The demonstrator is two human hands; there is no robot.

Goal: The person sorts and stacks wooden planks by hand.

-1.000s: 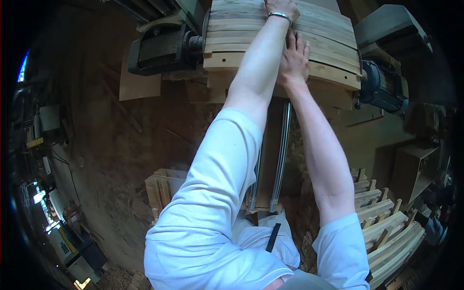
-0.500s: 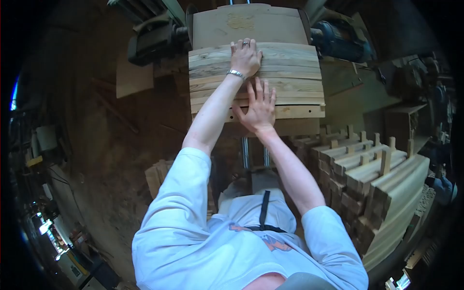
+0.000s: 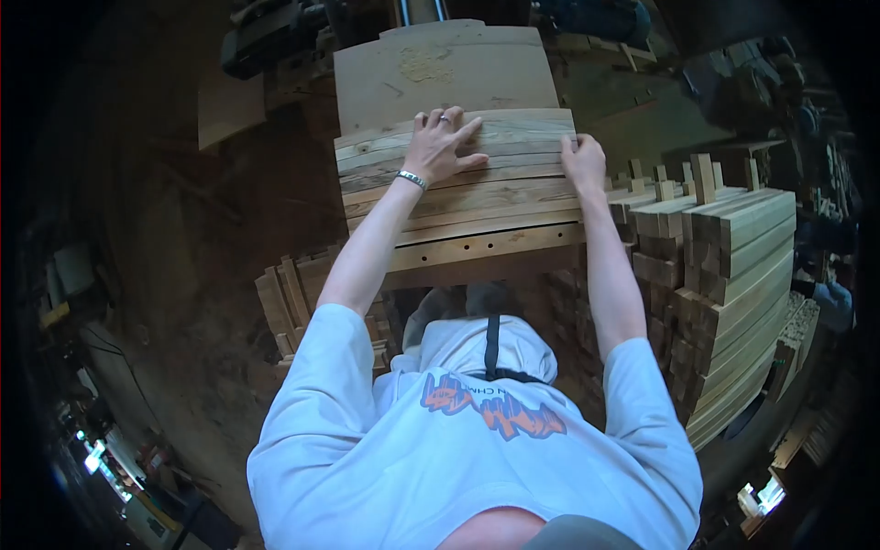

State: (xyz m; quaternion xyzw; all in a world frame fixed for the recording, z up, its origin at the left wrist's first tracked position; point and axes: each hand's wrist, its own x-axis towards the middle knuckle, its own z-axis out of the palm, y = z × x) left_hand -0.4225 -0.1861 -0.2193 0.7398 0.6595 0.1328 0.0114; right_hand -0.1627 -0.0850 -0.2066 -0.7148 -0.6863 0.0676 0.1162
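Note:
Several wooden strips [image 3: 500, 197] lie side by side, edges together, on the machine's flat bed [image 3: 495, 69]. My left hand [image 3: 438, 147], with a ring and a metal wristband, rests on the far strips with its fingers spread. At the right ends of the strips is my right hand [image 3: 585, 167], fingers curled and thumb against the strip ends; its fingertips are partly hidden. A wooden rail with small holes [image 3: 513, 244] runs along the near side, and a dark gap separates it from the strips.
Sawdust [image 3: 426, 66] lies on the far part of the bed. To the right stands a tall stack of wooden beams [image 3: 742, 275] with upright spacers. A smaller pile of wood [image 3: 289, 298] is at the left. Motors [image 3: 275, 37] flank the far end.
My right hand has moved from flat on the near strips to their right ends, its fingers now curled. My left hand still lies on the far strips, its fingers more spread. The view has shifted.

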